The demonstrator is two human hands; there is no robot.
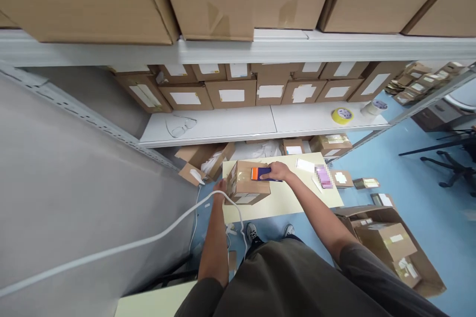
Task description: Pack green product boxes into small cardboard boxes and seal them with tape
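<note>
Cardboard box [247, 184]: left fingers [220, 189] press its side, right fingers [277, 171] grip tape dispenser [260, 174] on top.

yellow tape roll [342, 115], eyeglasses [180, 126], shelved boxes [230, 94]

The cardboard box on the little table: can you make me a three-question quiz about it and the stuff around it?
1. True or false: the right hand presses an orange and blue tool on top of the cardboard box.
2. Which hand touches the side of the box?
A. the left hand
B. the right hand
C. neither
3. Fill in: the yellow tape roll lies on the white ____.

Key: 1 true; 2 A; 3 shelf.
</note>
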